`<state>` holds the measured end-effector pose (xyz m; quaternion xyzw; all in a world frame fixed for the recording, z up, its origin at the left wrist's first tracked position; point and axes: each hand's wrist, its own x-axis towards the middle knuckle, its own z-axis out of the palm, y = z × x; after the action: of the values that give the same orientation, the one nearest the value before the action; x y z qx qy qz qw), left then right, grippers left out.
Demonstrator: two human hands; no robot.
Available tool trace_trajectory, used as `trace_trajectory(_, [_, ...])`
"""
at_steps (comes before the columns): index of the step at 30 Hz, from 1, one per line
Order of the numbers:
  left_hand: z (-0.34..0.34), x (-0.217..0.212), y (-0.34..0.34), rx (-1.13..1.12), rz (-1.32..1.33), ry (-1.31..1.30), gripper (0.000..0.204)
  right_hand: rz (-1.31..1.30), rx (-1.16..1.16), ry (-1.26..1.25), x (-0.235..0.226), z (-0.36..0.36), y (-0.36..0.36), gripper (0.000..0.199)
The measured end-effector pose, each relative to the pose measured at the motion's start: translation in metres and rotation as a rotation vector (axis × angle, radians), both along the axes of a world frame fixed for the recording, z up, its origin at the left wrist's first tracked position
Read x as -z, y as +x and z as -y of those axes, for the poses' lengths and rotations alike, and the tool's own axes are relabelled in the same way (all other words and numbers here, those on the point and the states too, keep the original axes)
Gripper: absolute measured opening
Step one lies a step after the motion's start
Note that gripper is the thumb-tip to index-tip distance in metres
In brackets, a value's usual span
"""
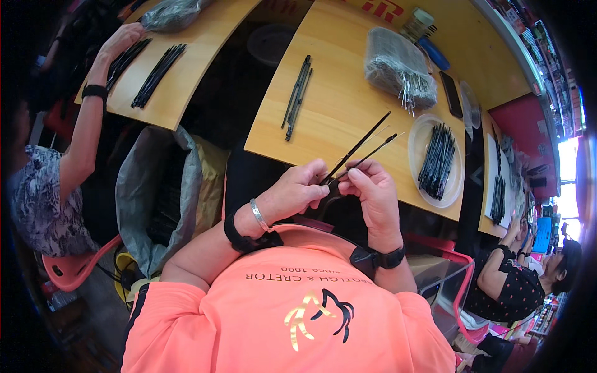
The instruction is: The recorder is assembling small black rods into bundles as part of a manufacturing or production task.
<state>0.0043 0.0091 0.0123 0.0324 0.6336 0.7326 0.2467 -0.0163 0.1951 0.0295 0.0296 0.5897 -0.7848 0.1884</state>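
Note:
Just past the near edge of the table, my hands meet in front of my chest. My left hand is closed, pinching a long thin black rod that slants up to the right. Close beside it, my right hand grips a second thin black rod with a small thicker tip between thumb and fingers. Fine pale wires show near both rods; their lower ends are hidden by my fingers. On the table, to the left, lie a few loose black rods.
A clear plastic dish holds a bundle of black rods. Behind it lie a bag of thin metal wires, a phone and a jar. An open grey sack stands at left. Co-workers sit on both sides.

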Motion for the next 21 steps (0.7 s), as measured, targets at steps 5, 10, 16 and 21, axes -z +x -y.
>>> trace_trajectory(5, [-0.005,0.013,0.003,-0.036,0.021,0.206,0.009,-0.037,-0.048,0.077,0.0,0.005,0.003,0.014])
trace_trajectory(10, [-0.006,0.008,0.002,-0.118,0.185,0.365,0.008,-0.032,-0.045,0.106,-0.002,0.006,0.004,0.017])
trace_trajectory(16, [-0.009,0.015,0.003,-0.036,0.186,0.315,0.008,-0.104,-0.006,0.176,0.001,0.013,0.004,0.025])
trace_trajectory(21, [-0.007,0.006,0.004,-0.054,0.188,0.295,0.008,-0.136,-0.03,0.254,-0.005,0.012,0.004,0.031])
